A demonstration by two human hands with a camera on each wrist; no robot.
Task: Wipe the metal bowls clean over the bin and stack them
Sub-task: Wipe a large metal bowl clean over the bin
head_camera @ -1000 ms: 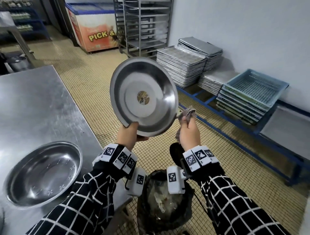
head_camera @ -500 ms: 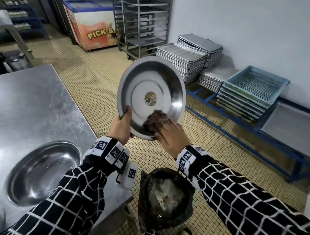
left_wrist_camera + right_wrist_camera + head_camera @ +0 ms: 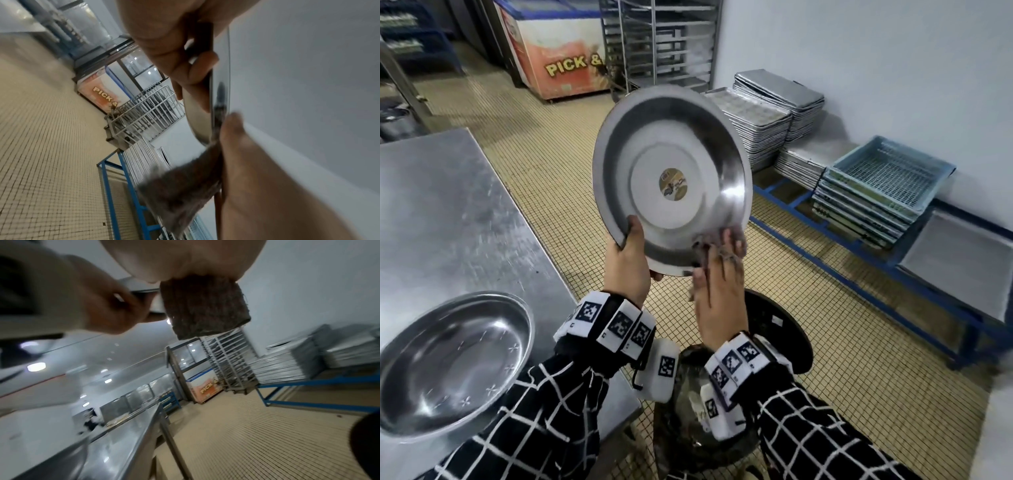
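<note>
2 bowls in play: left hand (image 3: pixel 627 265) grips the raised bowl (image 3: pixel 671 178) by its rim, right hand (image 3: pixel 717 294) presses a cloth (image 3: pixel 203 305) there, mid-wipe over the bin (image 3: pixel 787 329). Next: stack it in the table bowl (image 3: pixel 453 359).

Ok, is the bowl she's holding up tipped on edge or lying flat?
Tipped on edge. The bowl stands almost upright, its inside and round sticker facing the camera; the left hand grips its lower rim above the bin.
</note>
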